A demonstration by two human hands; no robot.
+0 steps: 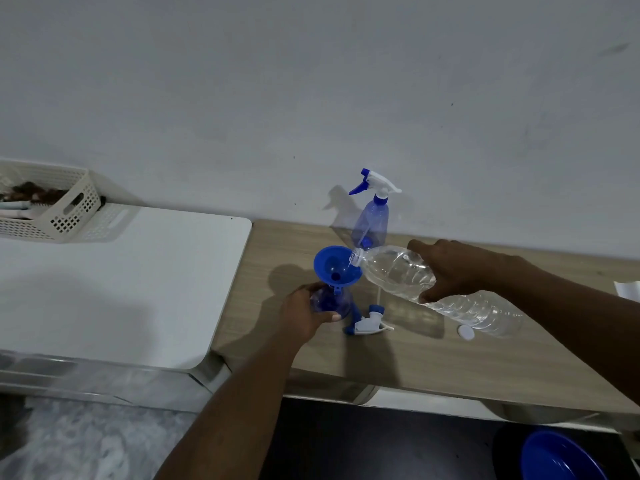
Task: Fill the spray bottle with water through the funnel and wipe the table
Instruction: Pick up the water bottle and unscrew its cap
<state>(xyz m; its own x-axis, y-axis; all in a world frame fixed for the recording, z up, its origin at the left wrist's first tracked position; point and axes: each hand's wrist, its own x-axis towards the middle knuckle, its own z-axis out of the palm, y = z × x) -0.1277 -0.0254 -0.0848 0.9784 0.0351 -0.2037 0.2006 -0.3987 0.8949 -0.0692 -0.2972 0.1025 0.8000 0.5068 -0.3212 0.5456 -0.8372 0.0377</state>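
blue plastic funnel (335, 266) sits in the neck of a translucent blue spray bottle (332, 302), which stands on the wooden table (450, 362) directly under the funnel. the left hand (304, 315) grips that bottle just below the funnel, with fingers curled round its far side and the thumb across the near side. the right hand (450, 268), to the right of the funnel, holds a clear water bottle (391, 271) with fingers over the top and the thumb beneath. this bottle is tipped nearly flat, and its uncapped mouth is over the funnel's right rim. whether water is leaving the mouth cannot be told for certain.

on the table just right of the funnel and nearer the viewer, a loose white and blue trigger head (369, 322) lies on its side. behind the funnel, by the wall, a second spray bottle (372, 220) stands upright with its trigger on. well right of the funnel, a small white cap (465, 332) lies flat beside the water bottle's base.

left of the funnel a white tabletop (121, 289) adjoins the wooden one. far left of the funnel stands a cream lattice basket (52, 209), its contents too blurred to name. low and far right of the funnel, beneath the table edge, part of a blue bowl (561, 459) shows.
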